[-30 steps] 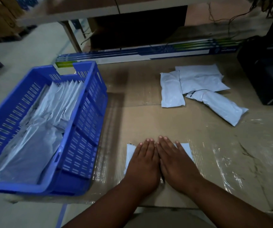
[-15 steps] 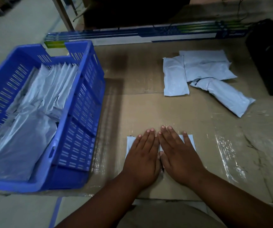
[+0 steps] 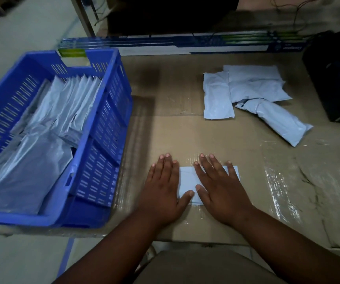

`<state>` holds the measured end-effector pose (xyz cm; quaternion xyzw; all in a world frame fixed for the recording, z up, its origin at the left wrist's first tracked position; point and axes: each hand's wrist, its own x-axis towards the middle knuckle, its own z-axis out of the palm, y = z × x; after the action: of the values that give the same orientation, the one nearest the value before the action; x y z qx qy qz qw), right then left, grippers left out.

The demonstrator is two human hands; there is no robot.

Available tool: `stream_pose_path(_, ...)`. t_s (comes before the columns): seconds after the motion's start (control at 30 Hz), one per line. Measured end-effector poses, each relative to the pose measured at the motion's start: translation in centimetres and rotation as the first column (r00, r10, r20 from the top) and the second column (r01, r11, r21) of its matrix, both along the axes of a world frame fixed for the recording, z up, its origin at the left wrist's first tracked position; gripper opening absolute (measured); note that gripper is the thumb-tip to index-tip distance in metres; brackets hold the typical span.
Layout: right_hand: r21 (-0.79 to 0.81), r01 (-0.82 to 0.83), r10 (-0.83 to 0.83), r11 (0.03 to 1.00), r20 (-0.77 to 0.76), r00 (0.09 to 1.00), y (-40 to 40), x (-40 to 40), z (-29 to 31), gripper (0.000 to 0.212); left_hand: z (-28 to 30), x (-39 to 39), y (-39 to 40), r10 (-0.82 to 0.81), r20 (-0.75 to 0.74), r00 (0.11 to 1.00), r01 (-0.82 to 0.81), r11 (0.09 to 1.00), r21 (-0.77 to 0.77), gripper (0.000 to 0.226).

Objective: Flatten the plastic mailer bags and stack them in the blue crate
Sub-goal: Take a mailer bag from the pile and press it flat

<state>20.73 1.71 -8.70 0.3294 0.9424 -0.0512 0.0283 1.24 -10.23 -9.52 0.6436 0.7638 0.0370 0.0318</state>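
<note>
A small pale blue mailer bag [image 3: 187,181] lies flat on the cardboard-covered table near its front edge. My left hand [image 3: 163,187] presses on its left end with straight fingers. My right hand [image 3: 220,187] presses flat on its right part, fingers spread. A strip of the bag shows between the two hands. The blue crate [image 3: 103,140] stands at the left and holds several grey-white mailer bags [image 3: 48,140], some upright at the back, one lying flat in front. Three puffy mailer bags [image 3: 253,93] lie in a loose pile at the far right of the table.
A long blue and white box [image 3: 185,45] lies along the table's back edge. A black object [image 3: 337,78] stands at the right edge. Clear tape [image 3: 277,191] shines on the cardboard to the right of my hands. The floor is at the left.
My hands, side by side and touching before, have slid apart across the bag, the left one leftward and the right one rightward. The bag's middle now shows.
</note>
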Motion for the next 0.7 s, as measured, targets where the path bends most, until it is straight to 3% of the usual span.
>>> stream_pose_path(0.23,-0.007,-0.057,0.057,0.998,0.0,0.998,1.7,-0.1,0.4,0.068,0.9,-0.4,-1.1,0.076,0.021,0.997,-0.075,0.996,-0.037,0.094)
stream_pose_path(0.33,0.026,-0.045,0.046,0.999,-0.042,0.998,1.7,-0.1,1.5,0.069,2.1,0.5,-2.6,0.035,0.01,0.999,-0.035,0.999,0.024,0.092)
stream_pose_path(0.43,0.05,-0.17,0.173,0.984,-0.075,0.982,-0.5,-0.2,1.7,0.068,1.9,1.5,-4.2,0.001,0.01,1.0,-0.002,0.997,0.071,0.084)
stream_pose_path(0.7,-0.017,-0.181,0.18,0.983,-0.036,0.983,-3.2,-0.2,-0.5,0.073,0.7,1.6,-5.1,0.007,-0.032,0.999,-0.008,0.999,-0.038,0.08)
